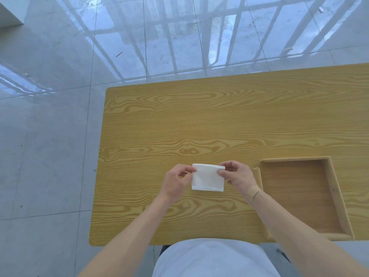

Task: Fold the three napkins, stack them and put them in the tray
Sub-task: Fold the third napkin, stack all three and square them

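Observation:
A white folded napkin (207,177) lies at the middle of the wooden table (199,120), near its front edge. My left hand (177,180) pinches the napkin's far left corner. My right hand (236,173) pinches its far right corner between thumb and forefinger. The napkin's edges show layers, so it may be a stack; I cannot tell how many napkins it holds. An open wooden tray (331,188) stands to the right of my right hand, with nothing inside it.
The table's left edge (99,156) drops to a glossy tiled floor (50,116). The far half of the tabletop shows bare wood. The tray reaches close to the table's front right edge.

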`<state>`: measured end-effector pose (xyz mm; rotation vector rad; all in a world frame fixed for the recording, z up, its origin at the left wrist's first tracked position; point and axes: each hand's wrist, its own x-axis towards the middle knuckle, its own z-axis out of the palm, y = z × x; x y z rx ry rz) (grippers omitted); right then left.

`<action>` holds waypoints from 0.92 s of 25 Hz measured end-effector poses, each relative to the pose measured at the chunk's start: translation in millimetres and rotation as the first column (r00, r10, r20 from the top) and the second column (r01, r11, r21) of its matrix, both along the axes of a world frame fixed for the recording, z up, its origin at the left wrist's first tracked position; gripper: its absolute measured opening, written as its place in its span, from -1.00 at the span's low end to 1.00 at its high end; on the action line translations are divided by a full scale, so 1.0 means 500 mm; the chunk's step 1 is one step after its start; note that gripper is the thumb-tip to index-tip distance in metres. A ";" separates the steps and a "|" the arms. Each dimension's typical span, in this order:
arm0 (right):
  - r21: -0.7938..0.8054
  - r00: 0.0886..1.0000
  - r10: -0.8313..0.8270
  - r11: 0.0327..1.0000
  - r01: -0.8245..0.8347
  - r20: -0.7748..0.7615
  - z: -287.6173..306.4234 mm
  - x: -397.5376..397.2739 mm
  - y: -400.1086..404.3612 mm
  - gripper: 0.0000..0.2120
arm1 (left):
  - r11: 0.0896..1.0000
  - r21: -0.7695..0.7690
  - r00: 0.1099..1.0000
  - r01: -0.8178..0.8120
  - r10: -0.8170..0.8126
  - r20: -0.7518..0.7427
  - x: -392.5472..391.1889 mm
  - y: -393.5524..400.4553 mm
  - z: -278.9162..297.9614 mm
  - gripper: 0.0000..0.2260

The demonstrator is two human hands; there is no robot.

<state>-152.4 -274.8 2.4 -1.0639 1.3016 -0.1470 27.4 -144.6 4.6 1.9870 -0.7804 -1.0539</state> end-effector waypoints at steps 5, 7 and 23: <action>-0.081 0.997 0.040 0.996 -0.046 -0.068 -0.019 -0.012 0.034 -0.80 | 0.987 0.105 0.983 -0.125 0.138 -0.119 -0.020 0.007 -0.020 -0.89; -0.126 0.992 0.024 0.991 -0.039 -0.121 -0.023 -0.015 0.043 -0.80 | 0.976 0.139 0.971 -0.167 0.187 -0.146 -0.027 0.008 -0.032 -0.87; -0.217 0.959 -0.035 0.976 -0.028 -0.281 -0.045 -0.008 0.046 -0.92 | 0.970 0.194 0.989 -0.144 0.136 0.053 -0.029 -0.008 -0.072 -0.90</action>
